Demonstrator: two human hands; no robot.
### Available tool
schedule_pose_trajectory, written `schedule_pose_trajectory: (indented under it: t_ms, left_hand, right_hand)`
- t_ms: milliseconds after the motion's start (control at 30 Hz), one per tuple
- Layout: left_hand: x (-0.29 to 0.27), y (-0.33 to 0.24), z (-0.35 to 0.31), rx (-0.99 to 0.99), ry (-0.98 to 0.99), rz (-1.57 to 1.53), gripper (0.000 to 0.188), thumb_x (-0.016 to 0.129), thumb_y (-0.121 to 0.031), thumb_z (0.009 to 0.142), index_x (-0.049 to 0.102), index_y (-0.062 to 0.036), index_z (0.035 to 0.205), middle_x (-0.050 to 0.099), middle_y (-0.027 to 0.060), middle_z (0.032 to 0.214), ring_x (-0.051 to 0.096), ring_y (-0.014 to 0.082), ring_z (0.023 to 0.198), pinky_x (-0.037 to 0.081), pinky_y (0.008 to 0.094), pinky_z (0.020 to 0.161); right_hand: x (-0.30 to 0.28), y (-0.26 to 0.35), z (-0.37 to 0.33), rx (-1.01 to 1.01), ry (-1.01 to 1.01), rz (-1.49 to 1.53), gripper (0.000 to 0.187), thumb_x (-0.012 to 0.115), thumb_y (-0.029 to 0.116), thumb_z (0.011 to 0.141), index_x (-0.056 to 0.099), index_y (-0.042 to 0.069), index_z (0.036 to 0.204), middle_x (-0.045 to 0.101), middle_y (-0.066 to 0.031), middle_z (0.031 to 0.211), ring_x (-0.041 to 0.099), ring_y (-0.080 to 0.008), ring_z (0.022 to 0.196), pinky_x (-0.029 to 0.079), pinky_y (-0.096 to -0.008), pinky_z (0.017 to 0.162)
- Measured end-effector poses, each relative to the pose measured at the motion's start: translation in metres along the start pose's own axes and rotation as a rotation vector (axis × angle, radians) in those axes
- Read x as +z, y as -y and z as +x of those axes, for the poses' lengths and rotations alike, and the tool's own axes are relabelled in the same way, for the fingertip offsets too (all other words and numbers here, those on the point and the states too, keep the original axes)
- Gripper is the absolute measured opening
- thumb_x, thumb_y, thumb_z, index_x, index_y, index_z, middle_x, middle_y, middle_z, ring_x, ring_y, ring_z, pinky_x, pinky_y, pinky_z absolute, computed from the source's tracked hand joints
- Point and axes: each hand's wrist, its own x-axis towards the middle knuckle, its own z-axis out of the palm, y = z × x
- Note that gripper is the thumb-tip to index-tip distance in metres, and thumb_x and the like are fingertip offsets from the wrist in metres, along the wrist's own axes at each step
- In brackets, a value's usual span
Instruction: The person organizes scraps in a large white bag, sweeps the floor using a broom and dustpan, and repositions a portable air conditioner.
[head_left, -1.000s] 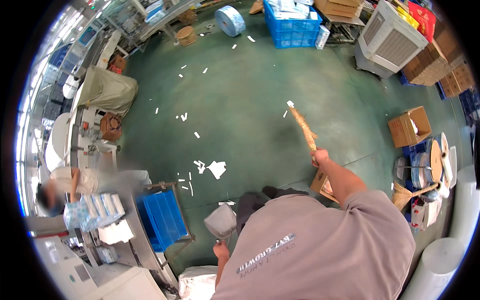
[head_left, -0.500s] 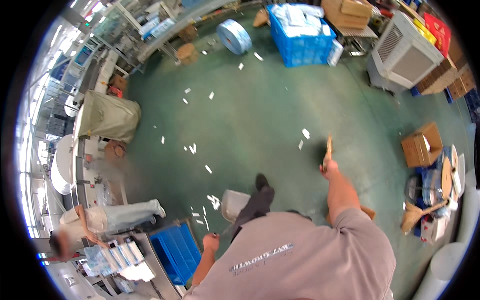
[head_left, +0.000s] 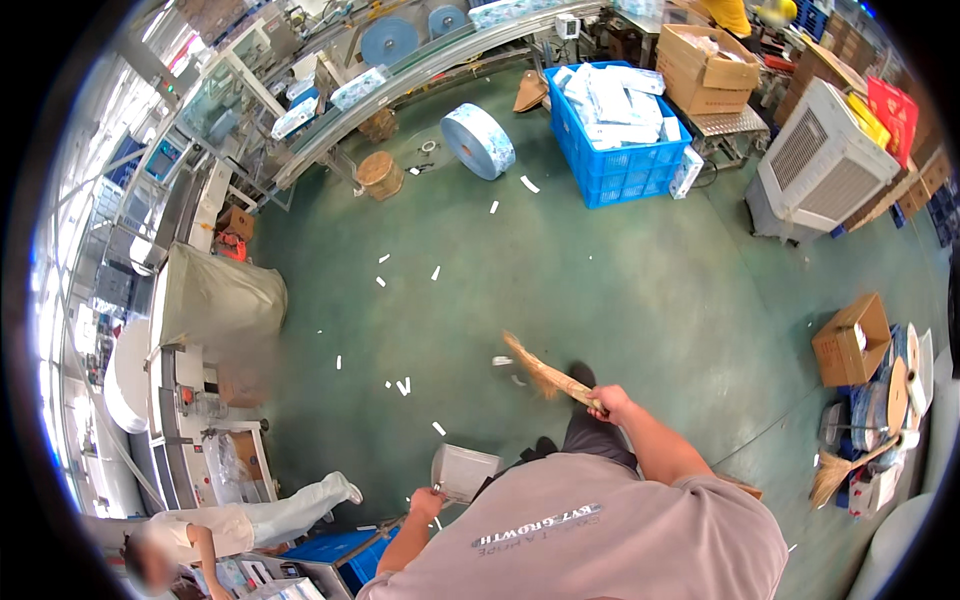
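Observation:
My right hand point(head_left: 612, 402) is closed around the handle of a short straw broom point(head_left: 540, 372). The broom slants up and to the left over the green floor. Two white scraps point(head_left: 502, 361) lie by its bristles, one of them blurred. At the lower left, my left hand point(head_left: 427, 501) grips a pale grey dustpan point(head_left: 466, 473) near its left edge, low by my feet. Several white paper strips point(head_left: 403, 386) are scattered on the floor ahead and to the left.
A blue crate point(head_left: 625, 170) of white packets and a large patterned roll point(head_left: 478, 141) stand at the far side. An air cooler point(head_left: 820, 155) is far right, with a cardboard box point(head_left: 852, 342) and another broom point(head_left: 832, 472) below. A co-worker point(head_left: 215, 535) stands lower left.
My right hand has swept left, turning the broom from pointing ahead to pointing left. The nearby scraps have shifted left with it. My view has moved, and the dustpan sits closer to my left hand.

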Motion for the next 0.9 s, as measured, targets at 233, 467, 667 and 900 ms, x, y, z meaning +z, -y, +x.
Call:
schedule_pose_trajectory:
  t_ms: [233,467,667,900]
  left_hand:
    - [-0.044,-0.112,0.057,-0.181,-0.112,0.014,0.031,0.065,-0.031,0.086,0.076,-0.0043,0.098,0.072,0.0201,0.103,0.068,0.0378,0.1,0.055,0.0443,0.088]
    - [-0.084,-0.193,0.104,-0.268,-0.284,-0.076,0.027,0.062,-0.026,0.087,0.075,-0.0023,0.093,0.071,0.0234,0.098,0.069,0.0392,0.097,0.055,0.0453,0.086]
    - [-0.1,-0.233,0.167,-0.277,-0.22,-0.206,0.028,0.064,-0.027,0.086,0.073,-0.0001,0.088,0.072,0.0224,0.093,0.069,0.0397,0.094,0.054,0.0462,0.083]
    - [-0.156,-0.281,0.284,-0.213,-0.022,-0.066,0.043,0.051,-0.041,0.094,0.071,-0.0033,0.092,0.072,0.0172,0.091,0.069,0.0352,0.094,0.054,0.0424,0.081]
  right_hand:
    - [0.012,0.181,0.018,-0.343,0.001,-0.379,0.02,0.062,0.014,0.089,0.066,0.005,0.107,0.06,-0.0047,0.068,0.057,-0.0128,0.052,0.045,-0.0273,0.044]
    - [0.025,0.384,0.104,-0.383,-0.035,-0.105,0.024,0.063,0.016,0.091,0.062,0.005,0.112,0.057,-0.0045,0.069,0.057,-0.0147,0.053,0.046,-0.0292,0.044]
    - [0.068,0.517,0.156,-0.314,-0.191,0.188,0.023,0.067,0.014,0.088,0.059,0.003,0.107,0.058,-0.0089,0.077,0.059,-0.0187,0.058,0.048,-0.0284,0.044]
    - [0.08,0.633,0.23,-0.284,-0.324,0.195,0.025,0.069,0.014,0.086,0.058,0.004,0.107,0.06,-0.013,0.086,0.062,-0.0216,0.064,0.049,-0.0285,0.046]
